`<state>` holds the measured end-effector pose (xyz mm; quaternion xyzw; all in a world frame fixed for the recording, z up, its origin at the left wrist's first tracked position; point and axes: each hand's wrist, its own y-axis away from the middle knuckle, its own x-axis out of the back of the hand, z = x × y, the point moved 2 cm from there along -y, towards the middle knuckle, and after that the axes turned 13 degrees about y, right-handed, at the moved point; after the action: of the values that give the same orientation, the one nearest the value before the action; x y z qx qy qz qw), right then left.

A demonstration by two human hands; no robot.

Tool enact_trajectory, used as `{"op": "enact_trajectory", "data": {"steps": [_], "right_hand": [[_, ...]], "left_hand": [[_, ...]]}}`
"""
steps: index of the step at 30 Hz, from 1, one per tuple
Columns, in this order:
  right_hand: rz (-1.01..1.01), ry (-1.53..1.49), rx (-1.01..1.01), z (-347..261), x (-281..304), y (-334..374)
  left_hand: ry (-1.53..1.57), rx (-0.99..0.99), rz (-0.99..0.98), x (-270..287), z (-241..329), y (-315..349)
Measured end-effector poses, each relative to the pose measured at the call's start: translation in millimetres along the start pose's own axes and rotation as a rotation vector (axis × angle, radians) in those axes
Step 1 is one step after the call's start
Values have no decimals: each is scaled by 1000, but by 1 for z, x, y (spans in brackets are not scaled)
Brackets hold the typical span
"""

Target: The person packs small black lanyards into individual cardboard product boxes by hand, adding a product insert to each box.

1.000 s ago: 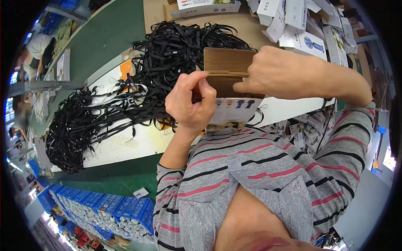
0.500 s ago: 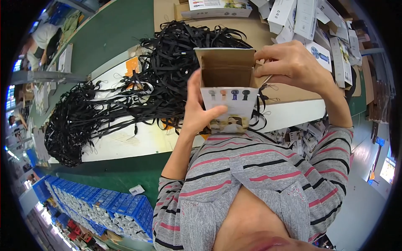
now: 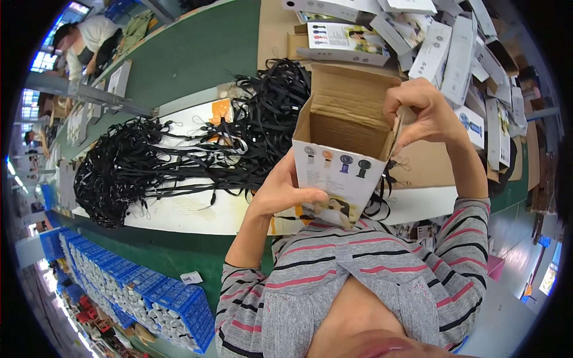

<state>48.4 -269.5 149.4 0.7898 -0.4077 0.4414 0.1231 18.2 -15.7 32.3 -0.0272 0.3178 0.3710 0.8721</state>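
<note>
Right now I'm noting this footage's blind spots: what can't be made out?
All in the head view:
Box: bottom inside, hidden by its front panel.
Left hand: most fingers, hidden behind the box.
Straps: their number, lost in the tangle.
Topmost cartons: cut off by the picture's edge.
Co-worker: hand detail, too small and blurred.

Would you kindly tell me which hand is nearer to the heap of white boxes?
Right: the right hand, at the right edge of the open box, is close to the heap of white boxes; the left hand is farther off, on the box's left side.
</note>
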Motion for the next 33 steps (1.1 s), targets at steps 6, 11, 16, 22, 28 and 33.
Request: {"op": "enact_trajectory", "data": {"steps": [6,11,16,22,28,33], "right_hand": [[190,-406,-330,33,3,-15],[283,-305,-375,56,-5,-36],[99,-242,-460,67,-35,-33],[6,-160,-530,71,-52,-31],[-1,-167,-595,84,-61,-24],[170,18,-517,83,-70,-39]], "left_hand": [[90,113,75,9,15,1],[-12,-234,286,53,54,-3],[-89,-446,479,104,91,-21],[33,-533,753,187,122,-54],[-126,-647,928,298,175,-116],[-812,-793,1201,360,222,-103]]}}
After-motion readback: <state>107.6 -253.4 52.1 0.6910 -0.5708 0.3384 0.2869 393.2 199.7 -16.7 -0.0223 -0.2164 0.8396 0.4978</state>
